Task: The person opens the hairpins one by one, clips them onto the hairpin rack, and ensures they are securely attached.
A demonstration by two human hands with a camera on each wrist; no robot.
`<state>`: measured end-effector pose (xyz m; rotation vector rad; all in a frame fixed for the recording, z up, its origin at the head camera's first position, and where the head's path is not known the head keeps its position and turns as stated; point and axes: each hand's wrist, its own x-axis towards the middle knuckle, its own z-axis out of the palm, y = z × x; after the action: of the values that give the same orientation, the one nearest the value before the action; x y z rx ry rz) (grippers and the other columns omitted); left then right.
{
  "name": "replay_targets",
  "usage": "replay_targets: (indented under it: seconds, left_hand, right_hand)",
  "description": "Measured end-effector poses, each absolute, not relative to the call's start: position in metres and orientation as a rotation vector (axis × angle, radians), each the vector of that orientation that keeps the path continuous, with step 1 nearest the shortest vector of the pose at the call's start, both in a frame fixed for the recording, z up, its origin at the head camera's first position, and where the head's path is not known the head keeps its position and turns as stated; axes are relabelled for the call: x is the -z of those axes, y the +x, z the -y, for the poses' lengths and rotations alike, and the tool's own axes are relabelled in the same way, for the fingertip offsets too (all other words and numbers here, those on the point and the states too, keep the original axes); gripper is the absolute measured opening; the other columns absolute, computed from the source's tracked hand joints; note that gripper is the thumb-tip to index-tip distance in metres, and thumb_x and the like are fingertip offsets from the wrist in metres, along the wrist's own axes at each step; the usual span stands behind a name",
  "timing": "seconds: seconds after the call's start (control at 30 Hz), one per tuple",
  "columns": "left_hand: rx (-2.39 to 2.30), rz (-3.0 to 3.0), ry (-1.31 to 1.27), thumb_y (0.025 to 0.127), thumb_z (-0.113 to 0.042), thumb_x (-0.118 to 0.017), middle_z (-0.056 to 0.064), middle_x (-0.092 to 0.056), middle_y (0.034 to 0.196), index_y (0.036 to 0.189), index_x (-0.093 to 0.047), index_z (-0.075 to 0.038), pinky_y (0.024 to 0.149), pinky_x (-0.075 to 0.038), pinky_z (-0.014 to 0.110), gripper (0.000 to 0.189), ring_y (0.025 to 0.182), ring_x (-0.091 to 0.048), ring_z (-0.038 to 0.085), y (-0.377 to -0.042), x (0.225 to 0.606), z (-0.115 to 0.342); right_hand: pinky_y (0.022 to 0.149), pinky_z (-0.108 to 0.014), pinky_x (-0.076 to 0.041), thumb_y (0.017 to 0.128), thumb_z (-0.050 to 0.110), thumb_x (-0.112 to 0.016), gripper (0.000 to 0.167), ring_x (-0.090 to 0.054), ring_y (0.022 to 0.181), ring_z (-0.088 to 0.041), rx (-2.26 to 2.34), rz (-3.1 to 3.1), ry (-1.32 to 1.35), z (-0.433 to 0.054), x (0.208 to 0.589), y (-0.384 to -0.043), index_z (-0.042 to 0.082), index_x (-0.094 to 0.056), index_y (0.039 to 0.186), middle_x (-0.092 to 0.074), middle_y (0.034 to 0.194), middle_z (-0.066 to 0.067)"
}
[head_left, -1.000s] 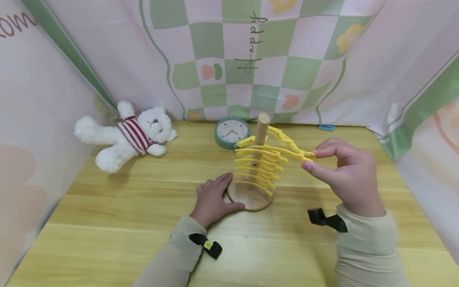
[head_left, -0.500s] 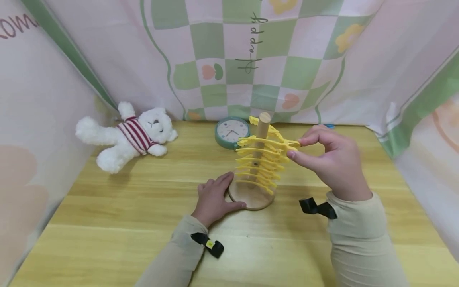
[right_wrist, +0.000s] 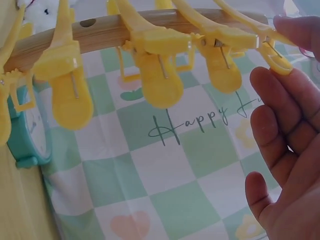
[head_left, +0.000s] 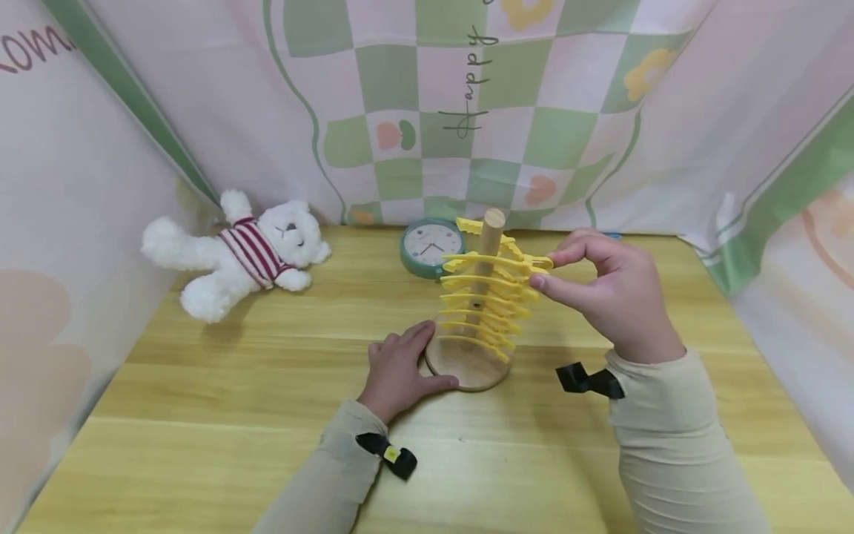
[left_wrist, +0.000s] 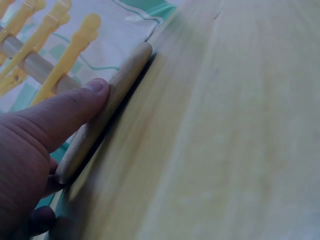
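A wooden post (head_left: 488, 241) rises from a round wooden base (head_left: 467, 371), with several yellow plastic clips (head_left: 490, 299) clamped along it one above another. My left hand (head_left: 403, 371) holds the base's rim between thumb and fingers; the left wrist view shows the thumb (left_wrist: 75, 107) pressed on its edge. At the top of the stack, my right hand (head_left: 607, 297) pinches the handles of the uppermost yellow clip (right_wrist: 275, 56) between thumb and forefinger. Its long arms reach either side of the post. The other right-hand fingers lie loosely curled below the handles in the right wrist view.
A green-rimmed clock (head_left: 431, 247) lies behind the post on the wooden table (head_left: 233, 430). To the left lies a white teddy bear (head_left: 250, 252) in a striped shirt. A checked curtain (head_left: 447, 96) hangs at the back, with a small blue object (head_left: 612, 235) before it.
My right hand has moved left with the top clip, bringing its arms farther across the post and slightly higher. The left hand has stayed on the base.
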<state>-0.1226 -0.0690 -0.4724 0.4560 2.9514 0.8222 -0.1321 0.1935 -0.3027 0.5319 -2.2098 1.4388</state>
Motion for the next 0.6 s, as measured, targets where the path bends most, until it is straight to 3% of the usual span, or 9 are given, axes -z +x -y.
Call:
replay_targets:
  seconds: [0.37,0.6]
  left_hand:
    - [-0.832,-2.938,0.443,0.074,-0.071,-0.075,-0.006,-0.041,0.157,0.155,-0.042,-0.019,0.094,-0.028,0.05,0.102,0.12,-0.05,0.027,-0.1207,0.4704,0.0684]
    - [-0.833,-2.948,0.455,0.073,-0.07,-0.076,-0.005,-0.043,0.156,0.154,-0.043,-0.019,0.094,-0.028,0.05,0.101,0.12,-0.05,0.027,-0.1209,0.4696,0.0676]
  right_hand:
    - [0.082,-0.02,-0.045,0.068,-0.008,-0.086,0.021,-0.064,0.085,-0.009,-1.422,2.256,0.544,-0.1891,0.3036,-0.1332,-0.001,-0.071,0.08,-0.07,0.089,0.011]
    - [0.086,-0.022,-0.046,0.068,-0.017,-0.082,0.023,-0.062,0.086,-0.014,-1.578,2.216,0.538,-0.1909,0.303,-0.1295,-0.01,-0.067,0.084,-0.07,0.089,0.005]
